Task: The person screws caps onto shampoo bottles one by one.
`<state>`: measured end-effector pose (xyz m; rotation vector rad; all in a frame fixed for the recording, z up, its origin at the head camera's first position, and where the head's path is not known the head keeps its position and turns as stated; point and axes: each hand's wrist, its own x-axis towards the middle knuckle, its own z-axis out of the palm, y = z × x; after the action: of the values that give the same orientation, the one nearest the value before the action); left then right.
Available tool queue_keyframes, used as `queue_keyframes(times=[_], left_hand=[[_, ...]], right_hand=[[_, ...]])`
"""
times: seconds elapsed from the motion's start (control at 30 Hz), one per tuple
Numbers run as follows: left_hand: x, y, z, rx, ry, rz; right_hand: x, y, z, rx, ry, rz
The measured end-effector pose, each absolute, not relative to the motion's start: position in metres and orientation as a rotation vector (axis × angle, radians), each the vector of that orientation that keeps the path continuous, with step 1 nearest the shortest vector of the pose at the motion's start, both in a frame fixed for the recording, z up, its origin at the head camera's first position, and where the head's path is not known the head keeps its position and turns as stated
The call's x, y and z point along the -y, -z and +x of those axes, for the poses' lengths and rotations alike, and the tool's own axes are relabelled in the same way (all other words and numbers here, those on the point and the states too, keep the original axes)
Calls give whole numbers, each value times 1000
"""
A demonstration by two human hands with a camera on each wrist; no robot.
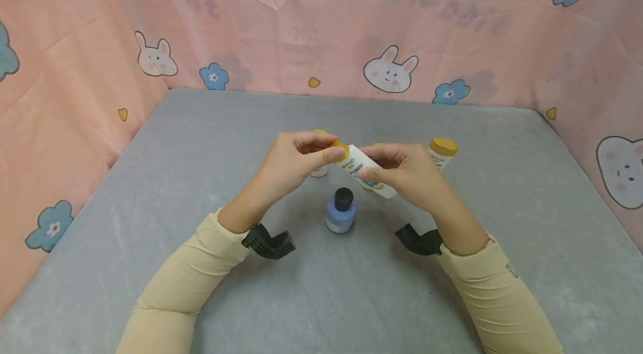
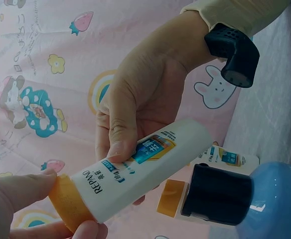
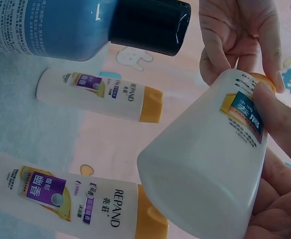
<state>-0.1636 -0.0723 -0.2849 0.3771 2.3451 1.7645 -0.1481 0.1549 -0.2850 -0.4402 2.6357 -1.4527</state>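
In the head view a white shampoo-type bottle (image 1: 355,163) with a yellow cap (image 1: 341,151) hangs tilted above the table, its cap end toward the left. My left hand (image 1: 296,158) pinches that cap between thumb and fingers. Around the body of the same bottle my right hand (image 1: 412,170) holds on, thumb across the label. The left wrist view shows REPAND printed on the bottle (image 2: 135,172), with the cap on. Below the hands a blue bottle (image 1: 340,214) with a black cap (image 1: 344,199) stands upright.
Behind the hands stand more white bottles with yellow caps: one at the right (image 1: 444,148), one partly hidden by the left hand (image 1: 318,172), and one mostly behind the held bottle. The grey table (image 1: 241,298) meets pink patterned cloth (image 1: 321,36) at the back and sides.
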Motion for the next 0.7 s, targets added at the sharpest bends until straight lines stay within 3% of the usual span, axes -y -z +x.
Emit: queue_keyframes(times=[0.7], left_hand=[[73,285,-161,-2277,-1858,539]], right_hand=[[-160,281,-149,-2538,1463,-424]])
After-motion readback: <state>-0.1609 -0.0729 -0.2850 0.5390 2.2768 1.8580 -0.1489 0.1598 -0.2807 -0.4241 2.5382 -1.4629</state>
